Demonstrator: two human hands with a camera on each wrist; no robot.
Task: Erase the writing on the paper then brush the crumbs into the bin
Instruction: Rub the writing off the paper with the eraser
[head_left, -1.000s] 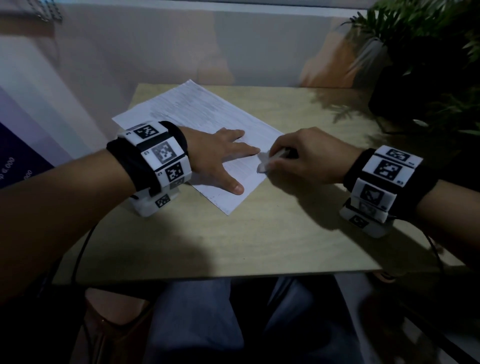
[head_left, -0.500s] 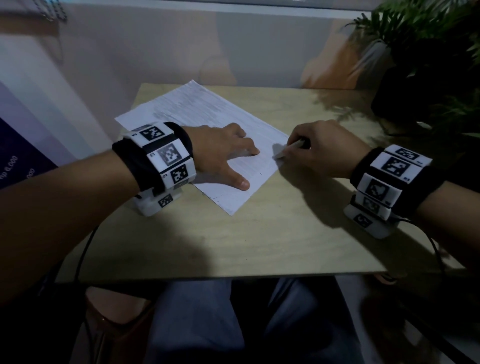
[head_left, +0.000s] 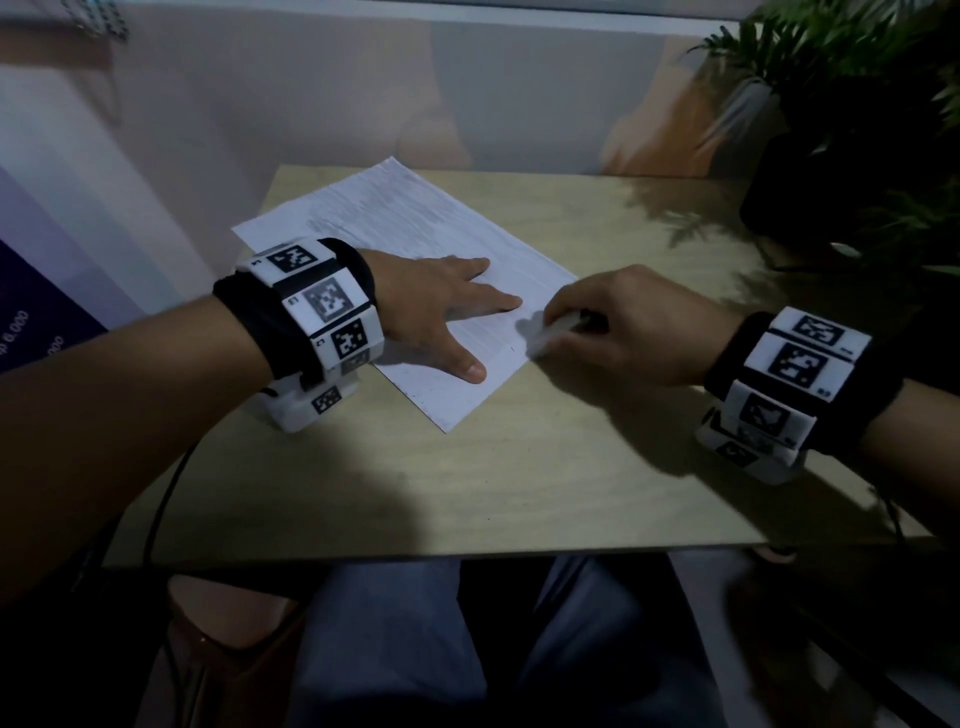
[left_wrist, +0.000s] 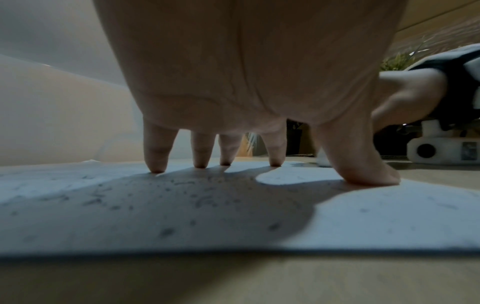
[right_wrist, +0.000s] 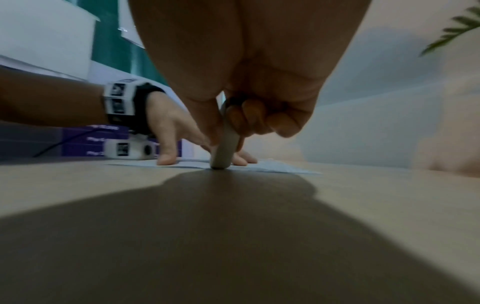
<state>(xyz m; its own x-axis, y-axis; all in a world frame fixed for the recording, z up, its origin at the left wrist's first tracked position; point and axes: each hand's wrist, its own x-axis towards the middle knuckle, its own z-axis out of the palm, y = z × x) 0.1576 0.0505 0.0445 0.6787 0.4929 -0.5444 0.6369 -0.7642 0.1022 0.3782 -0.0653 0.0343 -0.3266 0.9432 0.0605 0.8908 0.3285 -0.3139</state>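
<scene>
head view: the paper (head_left: 415, 249) lies askew on the desk (head_left: 571, 467), its far corner near the desk's far edge, its near corner toward the middle. the left hand (head_left: 441, 306) lies flat on the sheet's near half, fingers straight and spread. the right hand (head_left: 628, 327) pinches a pale stick eraser (head_left: 558, 327) at the sheet's right edge. no bin shows here, so where the crumbs go i cannot tell; a dark plant pot (head_left: 810, 192) stands at the desk's far right corner, leaves in it.

left wrist view: the fingertips (left_wrist: 155, 167) and thumb press on the paper, and grey specks, likely crumbs or faint writing, dot it. to rub well, keep this hand bearing down close to the eraser so the sheet neither slides nor creases.

right wrist view: thumb and curled fingers (right_wrist: 249, 117) clamp the eraser, its tip on the paper's edge. short strokes running off the edge, away from the holding hand, seem safest.
</scene>
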